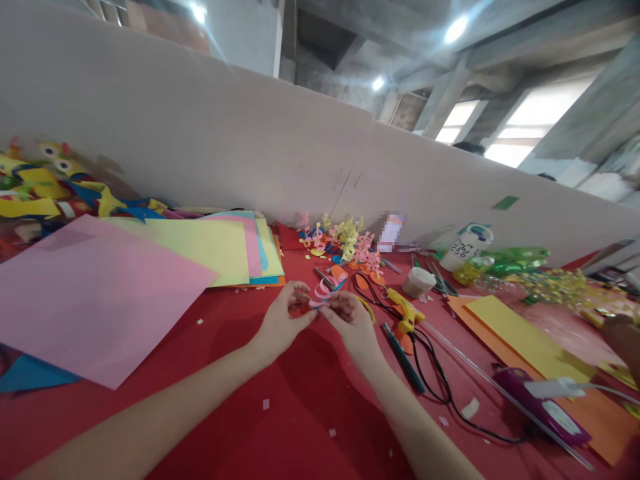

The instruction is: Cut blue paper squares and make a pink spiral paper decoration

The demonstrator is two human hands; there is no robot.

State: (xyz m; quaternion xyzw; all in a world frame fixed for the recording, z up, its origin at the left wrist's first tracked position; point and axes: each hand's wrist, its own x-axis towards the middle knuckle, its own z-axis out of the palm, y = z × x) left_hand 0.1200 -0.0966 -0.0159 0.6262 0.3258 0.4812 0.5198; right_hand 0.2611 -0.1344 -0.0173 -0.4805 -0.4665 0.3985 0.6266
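In the middle of the red table, my left hand (286,317) pinches the left side of a small curled pink paper strip (324,293), thumb and fingers closed on it. My right hand (354,325) grips the same piece from the right, its thumb tip almost meeting the left one. A bit of blue shows at the strip's upper right and lower edge; how it joins the pink part I cannot tell. Just beyond my hands lie an orange paper piece (339,273) and a heap of pink and yellow paper curls (350,241).
To the right are a yellow glue gun (406,311) with a black cord, a dark green pen-like tool (404,359), a white tub (418,283) and a purple power strip (543,407). Coloured paper sheets (100,293) cover the left. At the right edge, another person's hand (623,340) shows.
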